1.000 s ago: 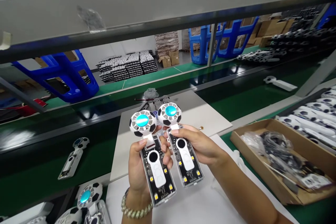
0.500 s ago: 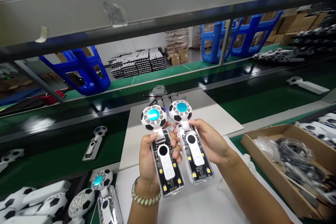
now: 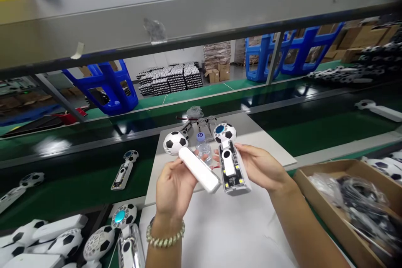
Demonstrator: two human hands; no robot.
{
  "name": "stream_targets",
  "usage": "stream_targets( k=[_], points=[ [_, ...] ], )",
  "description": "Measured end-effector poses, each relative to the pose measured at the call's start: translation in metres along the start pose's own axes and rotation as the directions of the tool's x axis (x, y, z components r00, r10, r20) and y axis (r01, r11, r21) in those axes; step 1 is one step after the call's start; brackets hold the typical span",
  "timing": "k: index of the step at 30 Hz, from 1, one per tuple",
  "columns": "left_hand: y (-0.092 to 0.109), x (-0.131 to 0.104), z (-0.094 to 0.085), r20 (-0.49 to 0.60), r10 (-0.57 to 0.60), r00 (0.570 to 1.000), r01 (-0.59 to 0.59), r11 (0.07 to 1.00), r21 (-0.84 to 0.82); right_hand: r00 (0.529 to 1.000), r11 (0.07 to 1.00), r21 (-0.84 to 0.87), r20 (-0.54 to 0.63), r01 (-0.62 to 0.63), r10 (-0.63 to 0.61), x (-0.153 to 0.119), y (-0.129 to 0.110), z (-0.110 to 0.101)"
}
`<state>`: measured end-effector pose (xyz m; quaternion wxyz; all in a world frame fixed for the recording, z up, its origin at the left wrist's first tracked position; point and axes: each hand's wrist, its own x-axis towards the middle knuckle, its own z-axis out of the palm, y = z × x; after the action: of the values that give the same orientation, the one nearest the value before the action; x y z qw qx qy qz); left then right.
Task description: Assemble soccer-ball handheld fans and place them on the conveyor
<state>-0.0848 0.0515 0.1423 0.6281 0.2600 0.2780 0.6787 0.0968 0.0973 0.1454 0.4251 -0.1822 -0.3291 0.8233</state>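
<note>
My left hand (image 3: 176,182) holds one football-patterned handheld fan (image 3: 199,169), its plain white back facing up and its black-and-white round head (image 3: 176,143) at the upper left. Beside it, my right hand (image 3: 262,166) grips a second fan (image 3: 231,167) by its clear-cased handle, with the black circuit board, white button strip and blue-centred head showing. The two handles are close together at their lower ends. Behind them, a clear bottle with a purple cap (image 3: 201,137) stands on the white board (image 3: 270,140).
A cardboard box (image 3: 301,176) of cables and plastic bags sits at the right. Several football fans (image 3: 65,243) are piled at the lower left. Others lie on the green conveyor belt (image 3: 91,167). A grey beam (image 3: 220,12) crosses above.
The left fan has turned over, from its circuit side to its white back. The right fan has tilted, and the bottle between them shows more. The view has shifted slightly.
</note>
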Motion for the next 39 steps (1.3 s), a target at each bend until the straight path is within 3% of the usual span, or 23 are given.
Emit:
stream_targets(
  k=[4, 9, 11, 13, 16, 20, 26, 39],
  points=[
    [0.0, 0.003, -0.006, -0.047, 0.07, 0.996, -0.061, 0.984, 0.165, 0.99, 0.991, 0.044, -0.08, 0.123, -0.119, 0.005, 0.0, -0.004],
    [-0.005, -0.003, -0.002, -0.18, -0.028, 0.983, 0.043, 0.996, 0.078, 0.995, 0.962, 0.258, -0.067, 0.085, -0.07, 0.012, 0.011, -0.002],
    [-0.006, -0.004, 0.0, -0.182, -0.027, 0.983, 0.053, 0.989, 0.138, 0.986, 0.982, 0.154, -0.138, 0.11, -0.088, 0.012, 0.015, 0.0],
    [-0.007, -0.004, 0.0, -0.157, 0.053, 0.986, -0.013, 0.97, 0.244, 0.982, 0.996, -0.006, -0.166, 0.093, -0.093, 0.01, 0.017, 0.001],
    [-0.01, -0.002, -0.001, -0.133, 0.168, 0.977, -0.106, 0.918, 0.381, 0.991, 0.984, -0.175, -0.119, 0.04, -0.062, 0.007, 0.019, 0.002],
    [-0.013, 0.002, -0.003, -0.14, 0.174, 0.975, -0.099, 0.898, 0.429, 0.996, 0.942, -0.332, -0.056, 0.046, -0.068, 0.004, 0.02, 0.003],
    [-0.015, 0.001, 0.001, -0.133, 0.132, 0.982, -0.06, 0.894, 0.444, 0.998, 0.915, -0.399, -0.007, 0.05, -0.058, 0.001, 0.021, 0.005],
    [-0.02, 0.008, -0.002, -0.137, 0.108, 0.985, -0.035, 0.891, 0.453, 0.996, 0.9, -0.434, -0.051, 0.043, -0.072, 0.006, 0.021, 0.002]
  ],
)
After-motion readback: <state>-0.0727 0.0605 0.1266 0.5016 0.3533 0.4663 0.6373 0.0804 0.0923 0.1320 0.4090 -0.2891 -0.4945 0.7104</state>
